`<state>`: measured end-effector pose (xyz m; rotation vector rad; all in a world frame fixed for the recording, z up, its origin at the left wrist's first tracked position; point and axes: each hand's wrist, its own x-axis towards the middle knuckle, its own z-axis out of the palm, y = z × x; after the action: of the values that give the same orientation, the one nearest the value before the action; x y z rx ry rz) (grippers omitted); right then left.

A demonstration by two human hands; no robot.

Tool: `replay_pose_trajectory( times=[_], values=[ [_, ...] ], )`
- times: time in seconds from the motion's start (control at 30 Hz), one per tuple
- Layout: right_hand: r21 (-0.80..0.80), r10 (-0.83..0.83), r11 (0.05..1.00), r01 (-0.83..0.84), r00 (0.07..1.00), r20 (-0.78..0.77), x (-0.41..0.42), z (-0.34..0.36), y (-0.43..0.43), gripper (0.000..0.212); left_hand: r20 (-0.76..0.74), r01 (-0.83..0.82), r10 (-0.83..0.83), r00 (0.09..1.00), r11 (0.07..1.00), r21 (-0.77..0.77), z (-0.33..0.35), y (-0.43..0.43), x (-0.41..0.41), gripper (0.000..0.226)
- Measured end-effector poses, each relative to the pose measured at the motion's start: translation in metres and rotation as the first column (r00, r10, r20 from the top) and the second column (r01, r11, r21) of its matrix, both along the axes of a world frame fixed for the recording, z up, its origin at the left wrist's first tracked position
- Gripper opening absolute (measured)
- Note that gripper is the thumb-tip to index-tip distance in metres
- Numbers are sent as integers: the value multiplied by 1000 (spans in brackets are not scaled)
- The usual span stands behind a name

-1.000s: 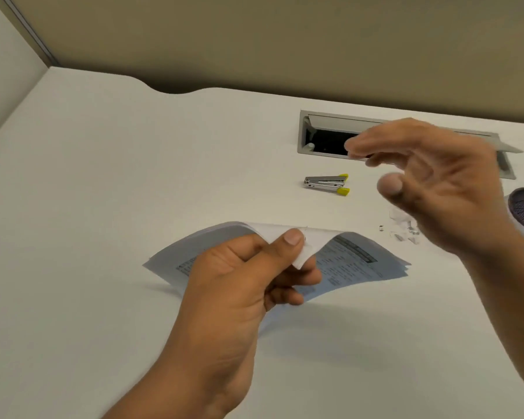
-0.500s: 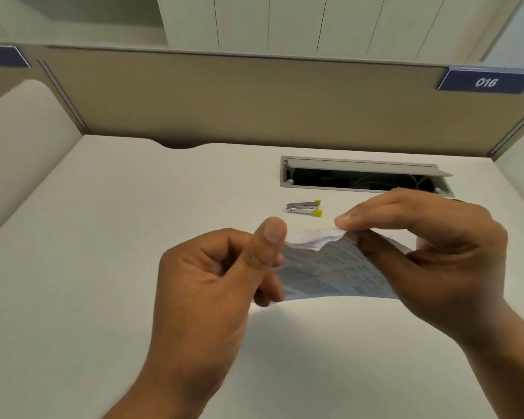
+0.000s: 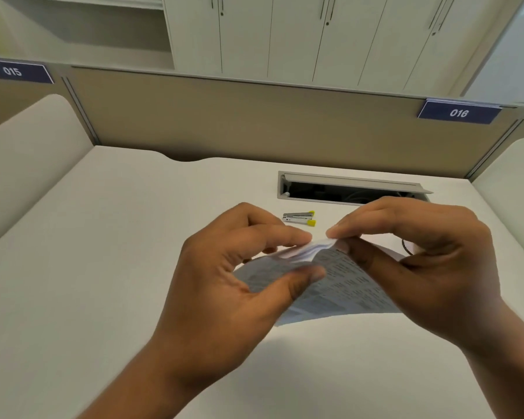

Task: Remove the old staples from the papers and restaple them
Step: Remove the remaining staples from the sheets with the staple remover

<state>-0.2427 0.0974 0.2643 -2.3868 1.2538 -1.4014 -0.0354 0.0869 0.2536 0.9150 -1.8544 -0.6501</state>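
"Paper first — where are the papers (image 3: 339, 285)?"
"Held up over the white desk (image 3: 103, 282), near the middle, printed side toward the camera, top edge bent."
"And the hands?"
"The left hand (image 3: 224, 282) pinches the top edge between thumb and forefinger. The right hand (image 3: 430, 255) pinches the same edge just to the right — their fingertips nearly touch."
"The stapler (image 3: 299, 218)?"
"Small, silver with yellow tips, lying on the desk on the far side of the hands, apart from them, just in front of the open cable slot (image 3: 330, 193)."
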Motion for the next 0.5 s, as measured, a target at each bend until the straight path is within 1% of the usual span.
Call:
replay_pose_trajectory(
  times=[0.1,0.23,0.3,0.4,0.5],
  values=[
    [31,0,1000,0,1000,-21,1,5,5,12,-70,20,-14,997,996,87,1,3,0,10],
    [87,10,996,-7,1000,-26,3,11,10,8,-120,79,-59,991,983,164,1,7,0,8],
    [128,15,992,-13,1000,-15,4,14,12,9,-148,102,-76,986,979,178,1,8,0,10],
    [189,4,982,-2,1000,-14,5,17,16,9,-186,147,-110,976,970,194,2,9,2,19],
    [258,-23,966,7,998,60,5,19,19,11,-306,223,-133,943,933,282,1,10,2,21]
  ],
)
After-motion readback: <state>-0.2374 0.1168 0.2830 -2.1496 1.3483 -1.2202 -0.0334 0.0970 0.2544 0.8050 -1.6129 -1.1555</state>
